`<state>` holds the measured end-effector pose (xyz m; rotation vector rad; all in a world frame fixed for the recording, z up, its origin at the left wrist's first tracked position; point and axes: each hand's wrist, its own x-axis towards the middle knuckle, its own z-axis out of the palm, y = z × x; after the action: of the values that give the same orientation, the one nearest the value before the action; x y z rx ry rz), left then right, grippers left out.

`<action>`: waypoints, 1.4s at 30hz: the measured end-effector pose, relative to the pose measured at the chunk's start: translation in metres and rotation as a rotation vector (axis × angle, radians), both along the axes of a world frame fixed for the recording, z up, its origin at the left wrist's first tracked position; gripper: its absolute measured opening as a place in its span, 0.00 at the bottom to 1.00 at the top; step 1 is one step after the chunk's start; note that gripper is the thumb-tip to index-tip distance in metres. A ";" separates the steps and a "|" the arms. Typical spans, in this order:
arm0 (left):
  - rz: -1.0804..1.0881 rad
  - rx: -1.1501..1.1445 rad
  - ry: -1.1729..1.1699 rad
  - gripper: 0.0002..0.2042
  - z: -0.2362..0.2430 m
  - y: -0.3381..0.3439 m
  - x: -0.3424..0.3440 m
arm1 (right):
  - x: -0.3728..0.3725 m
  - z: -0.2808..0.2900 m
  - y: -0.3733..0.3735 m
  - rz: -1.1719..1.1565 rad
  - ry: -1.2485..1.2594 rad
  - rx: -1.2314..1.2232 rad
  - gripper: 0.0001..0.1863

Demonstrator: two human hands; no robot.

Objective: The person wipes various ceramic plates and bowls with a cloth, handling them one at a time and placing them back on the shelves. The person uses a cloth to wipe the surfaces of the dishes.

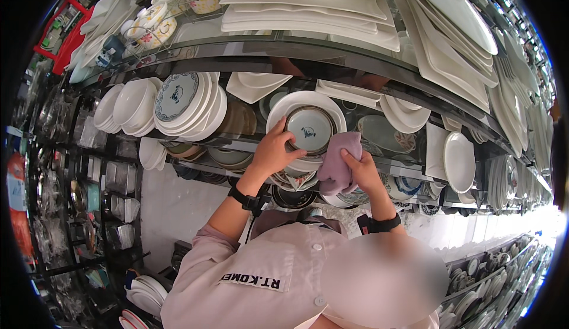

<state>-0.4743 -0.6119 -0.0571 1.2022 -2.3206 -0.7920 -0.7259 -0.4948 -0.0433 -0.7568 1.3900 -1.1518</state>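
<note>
My left hand (276, 152) curves round the left and near edge of a round, dark-rimmed bowl (309, 128), with a finger and the thumb at its rim. The bowl is pale inside with a small blue motif. It sits over a larger white plate (276, 111), on a glass shelf. A folded mauve cloth (340, 164) is gripped in my right hand (363, 170), just right of the bowl and touching or nearly touching its edge. Both wrists wear black bands.
Stacked white plates (208, 106) and white bowls (135, 105) stand to the left. A glass shelf edge (255, 55) runs above, carrying stacked rectangular platters (308, 21). An oval white dish (459, 162) leans at the right. More crockery shows on the shelf below.
</note>
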 end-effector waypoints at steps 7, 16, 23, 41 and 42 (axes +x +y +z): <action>-0.007 -0.091 0.027 0.20 -0.005 0.005 -0.001 | -0.009 -0.004 0.002 -0.011 0.010 0.010 0.20; -0.004 -0.140 0.159 0.20 -0.014 -0.002 -0.006 | -0.008 -0.003 0.003 -0.008 -0.011 0.038 0.22; -0.029 -0.018 0.249 0.20 0.003 0.001 -0.010 | -0.011 -0.011 0.006 -0.157 -0.185 0.055 0.24; -0.444 0.137 0.719 0.24 0.086 0.059 -0.031 | 0.020 0.047 0.043 -0.289 -0.134 -0.268 0.25; -0.380 0.100 0.765 0.25 0.083 0.060 -0.032 | 0.027 0.050 0.045 -0.285 -0.073 -0.294 0.25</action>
<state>-0.5060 -0.5519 0.0257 0.3590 -1.8701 -1.2424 -0.6985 -0.4500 0.0067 -0.7273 1.3112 -1.6169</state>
